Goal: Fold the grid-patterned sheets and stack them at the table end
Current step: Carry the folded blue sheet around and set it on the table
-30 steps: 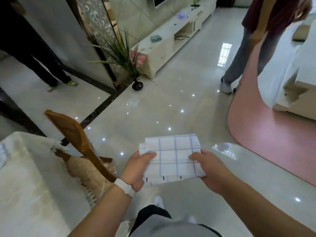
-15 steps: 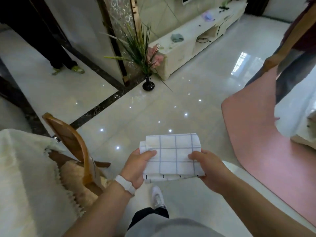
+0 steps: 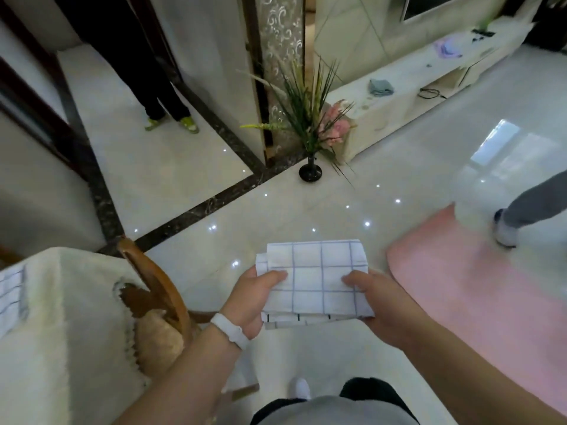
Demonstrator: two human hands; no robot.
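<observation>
A folded white sheet with a blue grid (image 3: 313, 282) is held in the air in front of me, above the glossy floor. My left hand (image 3: 254, 297) grips its left edge with the thumb on top; a white band sits on that wrist. Opposite it, my right hand (image 3: 379, 302) clamps the right edge the same way. The table (image 3: 61, 332), under a cream cloth, lies at the lower left. Another grid-patterned sheet (image 3: 10, 297) shows on it at the frame's left edge, mostly cut off.
A wooden chair (image 3: 156, 299) with a woven seat stands between me and the table. A black vase with a plant (image 3: 310, 133) stands on the floor ahead. A pink rug (image 3: 478, 289) lies at right, where a person's leg (image 3: 534, 207) steps. Another person's legs (image 3: 165, 96) stand at back left.
My view has swung left, bringing the table and the grid sheet on it further into view. Both hands keep the same grip on the folded sheet. The person at right has shifted further right.
</observation>
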